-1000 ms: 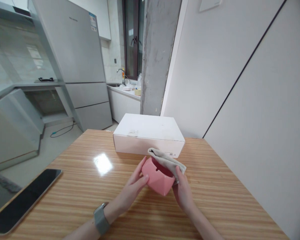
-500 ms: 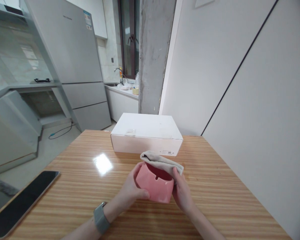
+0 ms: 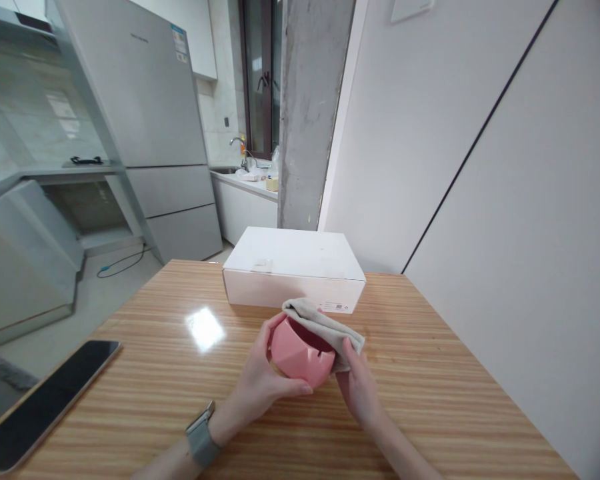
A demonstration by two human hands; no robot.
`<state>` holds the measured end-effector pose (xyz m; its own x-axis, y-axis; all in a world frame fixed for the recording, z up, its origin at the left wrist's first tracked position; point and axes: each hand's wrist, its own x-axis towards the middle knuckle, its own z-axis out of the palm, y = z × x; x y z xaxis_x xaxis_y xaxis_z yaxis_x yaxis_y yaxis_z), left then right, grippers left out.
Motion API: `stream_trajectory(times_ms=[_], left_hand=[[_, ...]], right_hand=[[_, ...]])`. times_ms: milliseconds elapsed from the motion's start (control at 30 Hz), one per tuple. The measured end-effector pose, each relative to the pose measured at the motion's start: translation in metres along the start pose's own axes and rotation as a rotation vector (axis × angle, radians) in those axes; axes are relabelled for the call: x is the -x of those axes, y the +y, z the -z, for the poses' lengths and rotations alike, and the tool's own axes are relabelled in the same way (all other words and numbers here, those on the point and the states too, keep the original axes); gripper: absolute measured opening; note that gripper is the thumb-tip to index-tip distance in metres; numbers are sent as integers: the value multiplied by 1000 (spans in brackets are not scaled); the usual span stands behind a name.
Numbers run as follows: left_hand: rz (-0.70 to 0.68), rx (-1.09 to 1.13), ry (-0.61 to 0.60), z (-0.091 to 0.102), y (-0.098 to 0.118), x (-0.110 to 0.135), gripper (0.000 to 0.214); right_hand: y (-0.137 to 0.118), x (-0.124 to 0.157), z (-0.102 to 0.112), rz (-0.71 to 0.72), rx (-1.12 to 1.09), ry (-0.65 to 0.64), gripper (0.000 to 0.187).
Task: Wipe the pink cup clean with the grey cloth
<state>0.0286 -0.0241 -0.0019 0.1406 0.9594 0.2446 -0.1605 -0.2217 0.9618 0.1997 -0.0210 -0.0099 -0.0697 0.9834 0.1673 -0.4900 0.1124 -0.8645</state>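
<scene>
A glossy pink ashtray [image 3: 300,357] with faceted sides and a notch in its rim is held above the table, its opening tilted up and to the right. My left hand [image 3: 263,373] grips it from the left, thumb along the lower front. A folded beige cloth [image 3: 325,328] lies across the far rim and right side of the ashtray. My right hand [image 3: 357,383] pinches the cloth at its right end, thumb on top, against the ashtray's right side. The other right fingers are partly hidden by the cloth and ashtray.
A closed white box [image 3: 293,290] stands on the wood-grain table [image 3: 430,380] just beyond my hands. At the left edge lies a dark phone [image 3: 50,407]. A white wall [image 3: 530,267] runs along the right; a fridge [image 3: 130,100] stands behind at left.
The pink ashtray has turned in my left hand, so its notch now faces further right. It has risen slightly, and the cloth has shifted a little with my right hand.
</scene>
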Motion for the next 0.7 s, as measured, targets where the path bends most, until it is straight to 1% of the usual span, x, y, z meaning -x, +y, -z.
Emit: stream_trajectory(times_ms=[67, 200, 300, 367, 433, 500, 600, 700], left_hand=[[9, 1, -61, 2, -1, 1, 103], [66, 17, -224, 9, 0, 3, 100], [111, 112, -276, 12, -1, 4, 89], [100, 167, -239, 12, -3, 2, 91], [59, 200, -168, 11, -7, -2, 102], [41, 241, -117, 10, -12, -7, 108], [36, 321, -100, 9, -19, -12, 103], [8, 383, -105, 6, -20, -11, 102]], right_hand=[[3, 0, 2, -16, 2, -3, 42], [6, -3, 5, -29, -7, 36, 40], [2, -8, 4, -5, 7, 27, 40], [-3, -9, 1, 11, 2, 11, 39], [-7, -9, -2, 19, -38, 15, 39], [-10, -6, -5, 12, -103, 47, 39], [-12, -2, -8, 1, -161, 84, 38], [-12, 0, -9, 30, -107, 58, 38]])
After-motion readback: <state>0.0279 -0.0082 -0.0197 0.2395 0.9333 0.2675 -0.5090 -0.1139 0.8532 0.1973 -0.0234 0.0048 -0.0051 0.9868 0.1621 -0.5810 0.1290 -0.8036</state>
